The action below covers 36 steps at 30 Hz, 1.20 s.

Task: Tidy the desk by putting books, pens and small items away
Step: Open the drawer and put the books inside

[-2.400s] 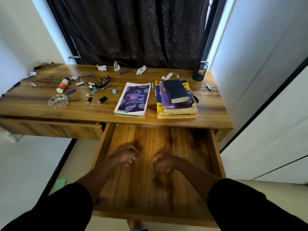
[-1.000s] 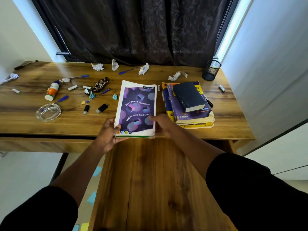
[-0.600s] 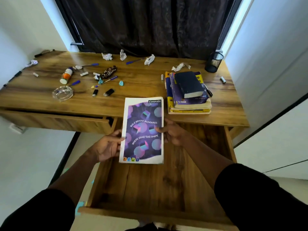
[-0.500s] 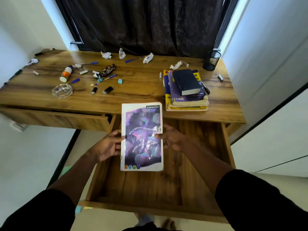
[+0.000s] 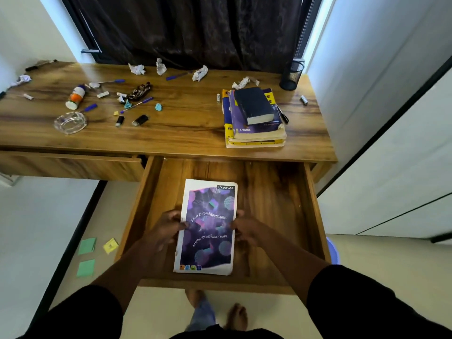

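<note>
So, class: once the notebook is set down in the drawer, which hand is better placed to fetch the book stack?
Probably the right hand: the book stack lies on the desk's right side, above it.

Both arms wear black short sleeves that end near the elbows, leaving the forearms bare. The left sleeve [image 5: 80,311] fills the lower left corner as a broad, dark, rounded mass with a plain hem; the right sleeve [image 5: 362,302] fills the lower right corner in the same plain black cloth, with no print, stripe or logo to be seen. The left hand [image 5: 166,231] and the right hand [image 5: 247,228] are bare: no glove, ring, watch or band shows on either wrist. At the bottom edge, two bare feet [image 5: 234,314] show on the floor, and one leg wears faded blue denim [image 5: 201,316] reaching the ankle.
</note>
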{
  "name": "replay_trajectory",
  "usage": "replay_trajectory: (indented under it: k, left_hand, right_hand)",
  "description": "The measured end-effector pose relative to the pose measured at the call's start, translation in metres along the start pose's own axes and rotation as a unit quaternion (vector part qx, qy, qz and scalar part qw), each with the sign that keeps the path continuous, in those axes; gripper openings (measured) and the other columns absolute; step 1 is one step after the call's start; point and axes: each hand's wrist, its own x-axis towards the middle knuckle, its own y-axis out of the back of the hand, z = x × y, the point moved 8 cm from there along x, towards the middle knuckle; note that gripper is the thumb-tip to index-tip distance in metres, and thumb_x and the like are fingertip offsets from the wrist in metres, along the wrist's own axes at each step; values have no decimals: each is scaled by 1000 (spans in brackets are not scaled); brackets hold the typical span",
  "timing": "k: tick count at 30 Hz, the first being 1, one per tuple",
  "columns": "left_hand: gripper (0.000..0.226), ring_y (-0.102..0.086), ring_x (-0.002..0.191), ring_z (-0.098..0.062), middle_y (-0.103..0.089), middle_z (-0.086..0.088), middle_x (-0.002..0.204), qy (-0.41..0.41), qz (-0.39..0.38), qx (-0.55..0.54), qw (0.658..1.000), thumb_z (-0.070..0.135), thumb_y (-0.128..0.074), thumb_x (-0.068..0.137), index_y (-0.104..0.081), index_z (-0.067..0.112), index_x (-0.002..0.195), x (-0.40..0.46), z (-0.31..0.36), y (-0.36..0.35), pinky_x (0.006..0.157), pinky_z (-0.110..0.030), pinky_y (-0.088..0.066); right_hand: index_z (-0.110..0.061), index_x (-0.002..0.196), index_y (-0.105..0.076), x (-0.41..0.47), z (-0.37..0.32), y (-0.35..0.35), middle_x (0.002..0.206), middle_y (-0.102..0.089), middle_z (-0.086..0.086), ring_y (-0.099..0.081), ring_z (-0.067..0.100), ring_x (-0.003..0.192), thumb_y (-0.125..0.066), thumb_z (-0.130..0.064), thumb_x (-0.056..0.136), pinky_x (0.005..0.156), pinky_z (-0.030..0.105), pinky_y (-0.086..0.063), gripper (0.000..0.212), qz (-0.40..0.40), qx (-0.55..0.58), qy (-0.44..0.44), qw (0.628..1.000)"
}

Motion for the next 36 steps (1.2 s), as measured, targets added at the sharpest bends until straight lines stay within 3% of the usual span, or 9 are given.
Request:
replay_trajectory:
  k: [4, 8, 10, 16, 21, 24, 27, 31, 36]
  left_hand:
    - [35, -67, 108, -36, -69, -17, 121, -6, 31, 28, 999, -3, -64, 94, -61, 8, 127, 4, -5, -4, 94, -54, -56]
    - [30, -68, 100, -35, -71, -19, 118, -19, 61, 98, 993, -6, -63, 92, -67, 6, 119, 6, -9, -6, 85, -46, -59]
    - [27, -69, 100, -35, -72, -18, 118, -13, 72, 121, 990, -2, -62, 93, -70, 9, 117, 7, -10, -4, 88, -46, -58]
    - [16, -65, 109, -35, -67, -16, 123, -16, 103, 145, 984, 9, -60, 98, -67, 14, 112, 8, -4, 0, 98, -52, -53]
    - [20, -60, 113, -46, -63, -29, 124, -39, 133, 106, 985, 3, -52, 102, -62, -3, 118, 17, 23, 4, 97, -44, -50]
    - [28, -62, 113, -33, -64, -14, 126, -56, 125, 70, 988, 6, -64, 96, -59, 9, 123, 23, 59, -2, 95, -51, -55]
    - [45, -58, 122, -27, -58, -6, 135, -88, 102, 28, 991, 12, -69, 95, -53, 16, 136, 32, 106, -16, 101, -52, -52]
    - [48, -57, 125, -25, -57, -8, 140, -140, 69, -22, 987, 23, -71, 95, -52, 17, 139, 52, 179, -35, 109, -50, -47]
    - [69, -55, 127, -21, -57, -2, 143, -161, 31, 1, 987, 51, -68, 92, -47, 18, 148, 86, 258, -60, 101, -38, -49]
  right_hand:
    - [-12, 121, -61, 5, 12, 3, 120, -69, 25, -69, 40, 104, -55, 3, 92, 94, 55, -54, 33, 44, 47, -2, 998]
    - [-8, 125, -64, 7, 15, -2, 121, -69, 23, -67, 33, 99, -56, -2, 95, 90, 48, -56, 31, 38, 60, -12, 997]
    - [-10, 124, -64, 6, 13, -2, 122, -70, 19, -67, 30, 100, -58, -6, 96, 84, 41, -56, 30, 34, 53, -16, 998]
    - [-14, 125, -57, 4, 3, 7, 122, -68, 11, -67, 30, 111, -59, -14, 100, 94, 44, -57, 25, 9, 14, -32, 999]
    - [-8, 126, -59, 5, -35, 38, 121, -67, 17, -67, 34, 109, -60, -7, 96, 87, 42, -59, 29, 70, -24, 18, 997]
    - [-8, 124, -61, 5, -78, 64, 122, -66, 19, -66, 33, 106, -61, -10, 98, 86, 42, -58, 26, 118, -45, 89, 988]
    - [-15, 124, -63, 3, -130, 93, 117, -69, 9, -67, 29, 106, -59, -22, 99, 93, 47, -57, 26, 185, -54, 171, 966]
    - [-20, 118, -63, 4, -196, 135, 106, -68, -5, -63, 10, 90, -62, -38, 96, 67, 22, -45, 29, 304, -115, 249, 912]
    - [-21, 125, -51, 18, -246, 186, 115, -61, 2, -57, 28, 113, -67, -56, 89, 89, 35, -45, 53, 433, -179, 265, 843]
